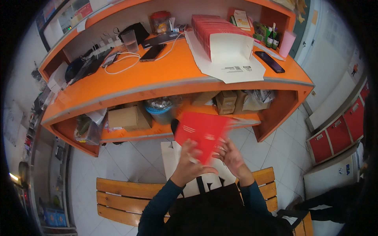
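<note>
A flat red card piece point(202, 131), blurred by motion, is held up in front of my lap. My left hand point(189, 163) grips its lower left part, thumb pointing right below it. At the lower right edge, the somewhat smeared fingers of my right hand point(233, 159) are closed on the same piece. Below both hands, a white cardboard sheet point(169, 159) with black markings lies across my lap, partly hidden by my arms. On the desk ahead, a long row of red-and-white folded card pieces point(220, 33) stands on another white cardboard sheet point(236, 74).
The orange desk point(165, 76) also bears phones point(269, 61), white cables, a clear cup point(129, 41) and small green bottles point(271, 38). Cardboard boxes point(130, 118) and a blue-rimmed bucket point(159, 112) fill its lower shelf. A slatted wooden bench point(126, 198) extends on both sides of me.
</note>
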The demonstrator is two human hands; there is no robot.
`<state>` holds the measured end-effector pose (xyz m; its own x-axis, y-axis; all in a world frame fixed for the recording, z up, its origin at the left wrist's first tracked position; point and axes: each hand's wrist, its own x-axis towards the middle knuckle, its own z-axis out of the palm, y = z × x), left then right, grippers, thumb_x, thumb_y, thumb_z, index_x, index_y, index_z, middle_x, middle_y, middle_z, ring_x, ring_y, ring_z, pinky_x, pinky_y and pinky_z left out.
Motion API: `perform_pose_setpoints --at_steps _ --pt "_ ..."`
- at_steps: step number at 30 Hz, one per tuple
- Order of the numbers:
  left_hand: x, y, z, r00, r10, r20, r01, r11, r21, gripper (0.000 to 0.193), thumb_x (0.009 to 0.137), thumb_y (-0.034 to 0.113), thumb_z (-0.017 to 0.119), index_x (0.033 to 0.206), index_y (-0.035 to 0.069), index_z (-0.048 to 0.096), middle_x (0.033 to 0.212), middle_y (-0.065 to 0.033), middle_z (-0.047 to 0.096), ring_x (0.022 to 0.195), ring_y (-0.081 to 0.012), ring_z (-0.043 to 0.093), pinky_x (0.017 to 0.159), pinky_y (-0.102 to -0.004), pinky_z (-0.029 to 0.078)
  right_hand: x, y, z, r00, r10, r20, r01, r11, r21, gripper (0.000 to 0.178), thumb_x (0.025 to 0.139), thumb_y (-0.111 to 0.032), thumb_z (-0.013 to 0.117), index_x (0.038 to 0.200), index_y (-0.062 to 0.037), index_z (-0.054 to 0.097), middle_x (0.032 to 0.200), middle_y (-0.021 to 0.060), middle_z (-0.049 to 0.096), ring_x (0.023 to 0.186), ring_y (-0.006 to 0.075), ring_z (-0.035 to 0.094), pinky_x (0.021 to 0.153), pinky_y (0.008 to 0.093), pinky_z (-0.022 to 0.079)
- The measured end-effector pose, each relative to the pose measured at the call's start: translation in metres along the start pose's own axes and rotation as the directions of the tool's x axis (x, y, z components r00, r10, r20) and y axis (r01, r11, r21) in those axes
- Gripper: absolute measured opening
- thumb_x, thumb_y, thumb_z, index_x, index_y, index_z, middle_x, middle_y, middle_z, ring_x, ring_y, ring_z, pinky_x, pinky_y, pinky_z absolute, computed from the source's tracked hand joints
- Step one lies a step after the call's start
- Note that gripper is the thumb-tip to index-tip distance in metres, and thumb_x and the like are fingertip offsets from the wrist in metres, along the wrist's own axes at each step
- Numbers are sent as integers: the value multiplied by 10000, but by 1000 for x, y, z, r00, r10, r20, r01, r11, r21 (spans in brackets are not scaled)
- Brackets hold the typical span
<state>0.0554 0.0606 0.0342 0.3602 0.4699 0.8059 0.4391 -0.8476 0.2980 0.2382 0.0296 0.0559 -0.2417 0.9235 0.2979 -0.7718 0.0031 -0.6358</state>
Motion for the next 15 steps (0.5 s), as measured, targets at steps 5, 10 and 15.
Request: perform_pose_setpoints --at_steps 5,10,15 --pt "15 19 16 954 186 -234 -242 941 -237 653 537 508 741 993 171 418 1040 -79 437 1057 -301 402 947 -527 314 26 -12 30 952 -49 -301 -1 986 -164 323 817 -89 580 1117 -43 470 1043 72 566 944 177 561 817 325 467" --pt "38 41 9 840 -435 -325 178 786 -592 612 701 595 561 1048 106 438 1113 -150 421 1063 -309 412 930 -457 340 36 15 37 956 -48 -289 121 962 243 403 848 -306 513 1153 -59 423 1072 89 544 958 209 562 845 346 462" --pt "23 21 -10 999 -10 40 14 996 -91 513 754 523 531 1058 114 590 1211 -178 393 1124 -375 372 930 -447 303 42 3 32 982 -38 -183 67 985 156 457 878 -396 407 1154 -31 415 1098 89 529 1038 192 513 880 345 431"
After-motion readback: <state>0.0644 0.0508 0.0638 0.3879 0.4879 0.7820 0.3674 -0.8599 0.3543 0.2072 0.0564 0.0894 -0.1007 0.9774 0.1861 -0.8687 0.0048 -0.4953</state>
